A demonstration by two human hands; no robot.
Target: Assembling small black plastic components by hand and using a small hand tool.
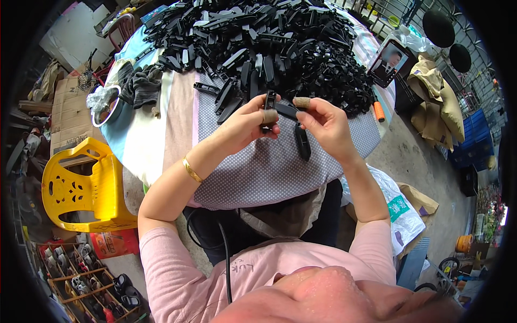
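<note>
My left hand [249, 123] is closed round a slim black plastic part [270, 101], held upright above the near side of the cloth-covered table. Tape wraps one of its fingers. Just to the right, my right hand [329, 128] has thumb and fingers drawn together, one fingertip taped; whatever they pinch is too small to make out. A dark flat piece [286, 111] shows between the hands, and I cannot tell whether it is held or lying there. Below it, a long black plastic piece [302, 142] rests on the dotted cloth [237, 172].
A big heap of black plastic parts [253, 43] covers the table's far side, with smaller black pieces [336, 81] at its right. An orange-handled tool [379, 110] and a phone [389, 62] are by the right edge. Grey gloves [141, 85] lie left; a yellow chair [99, 188] stands nearby.
</note>
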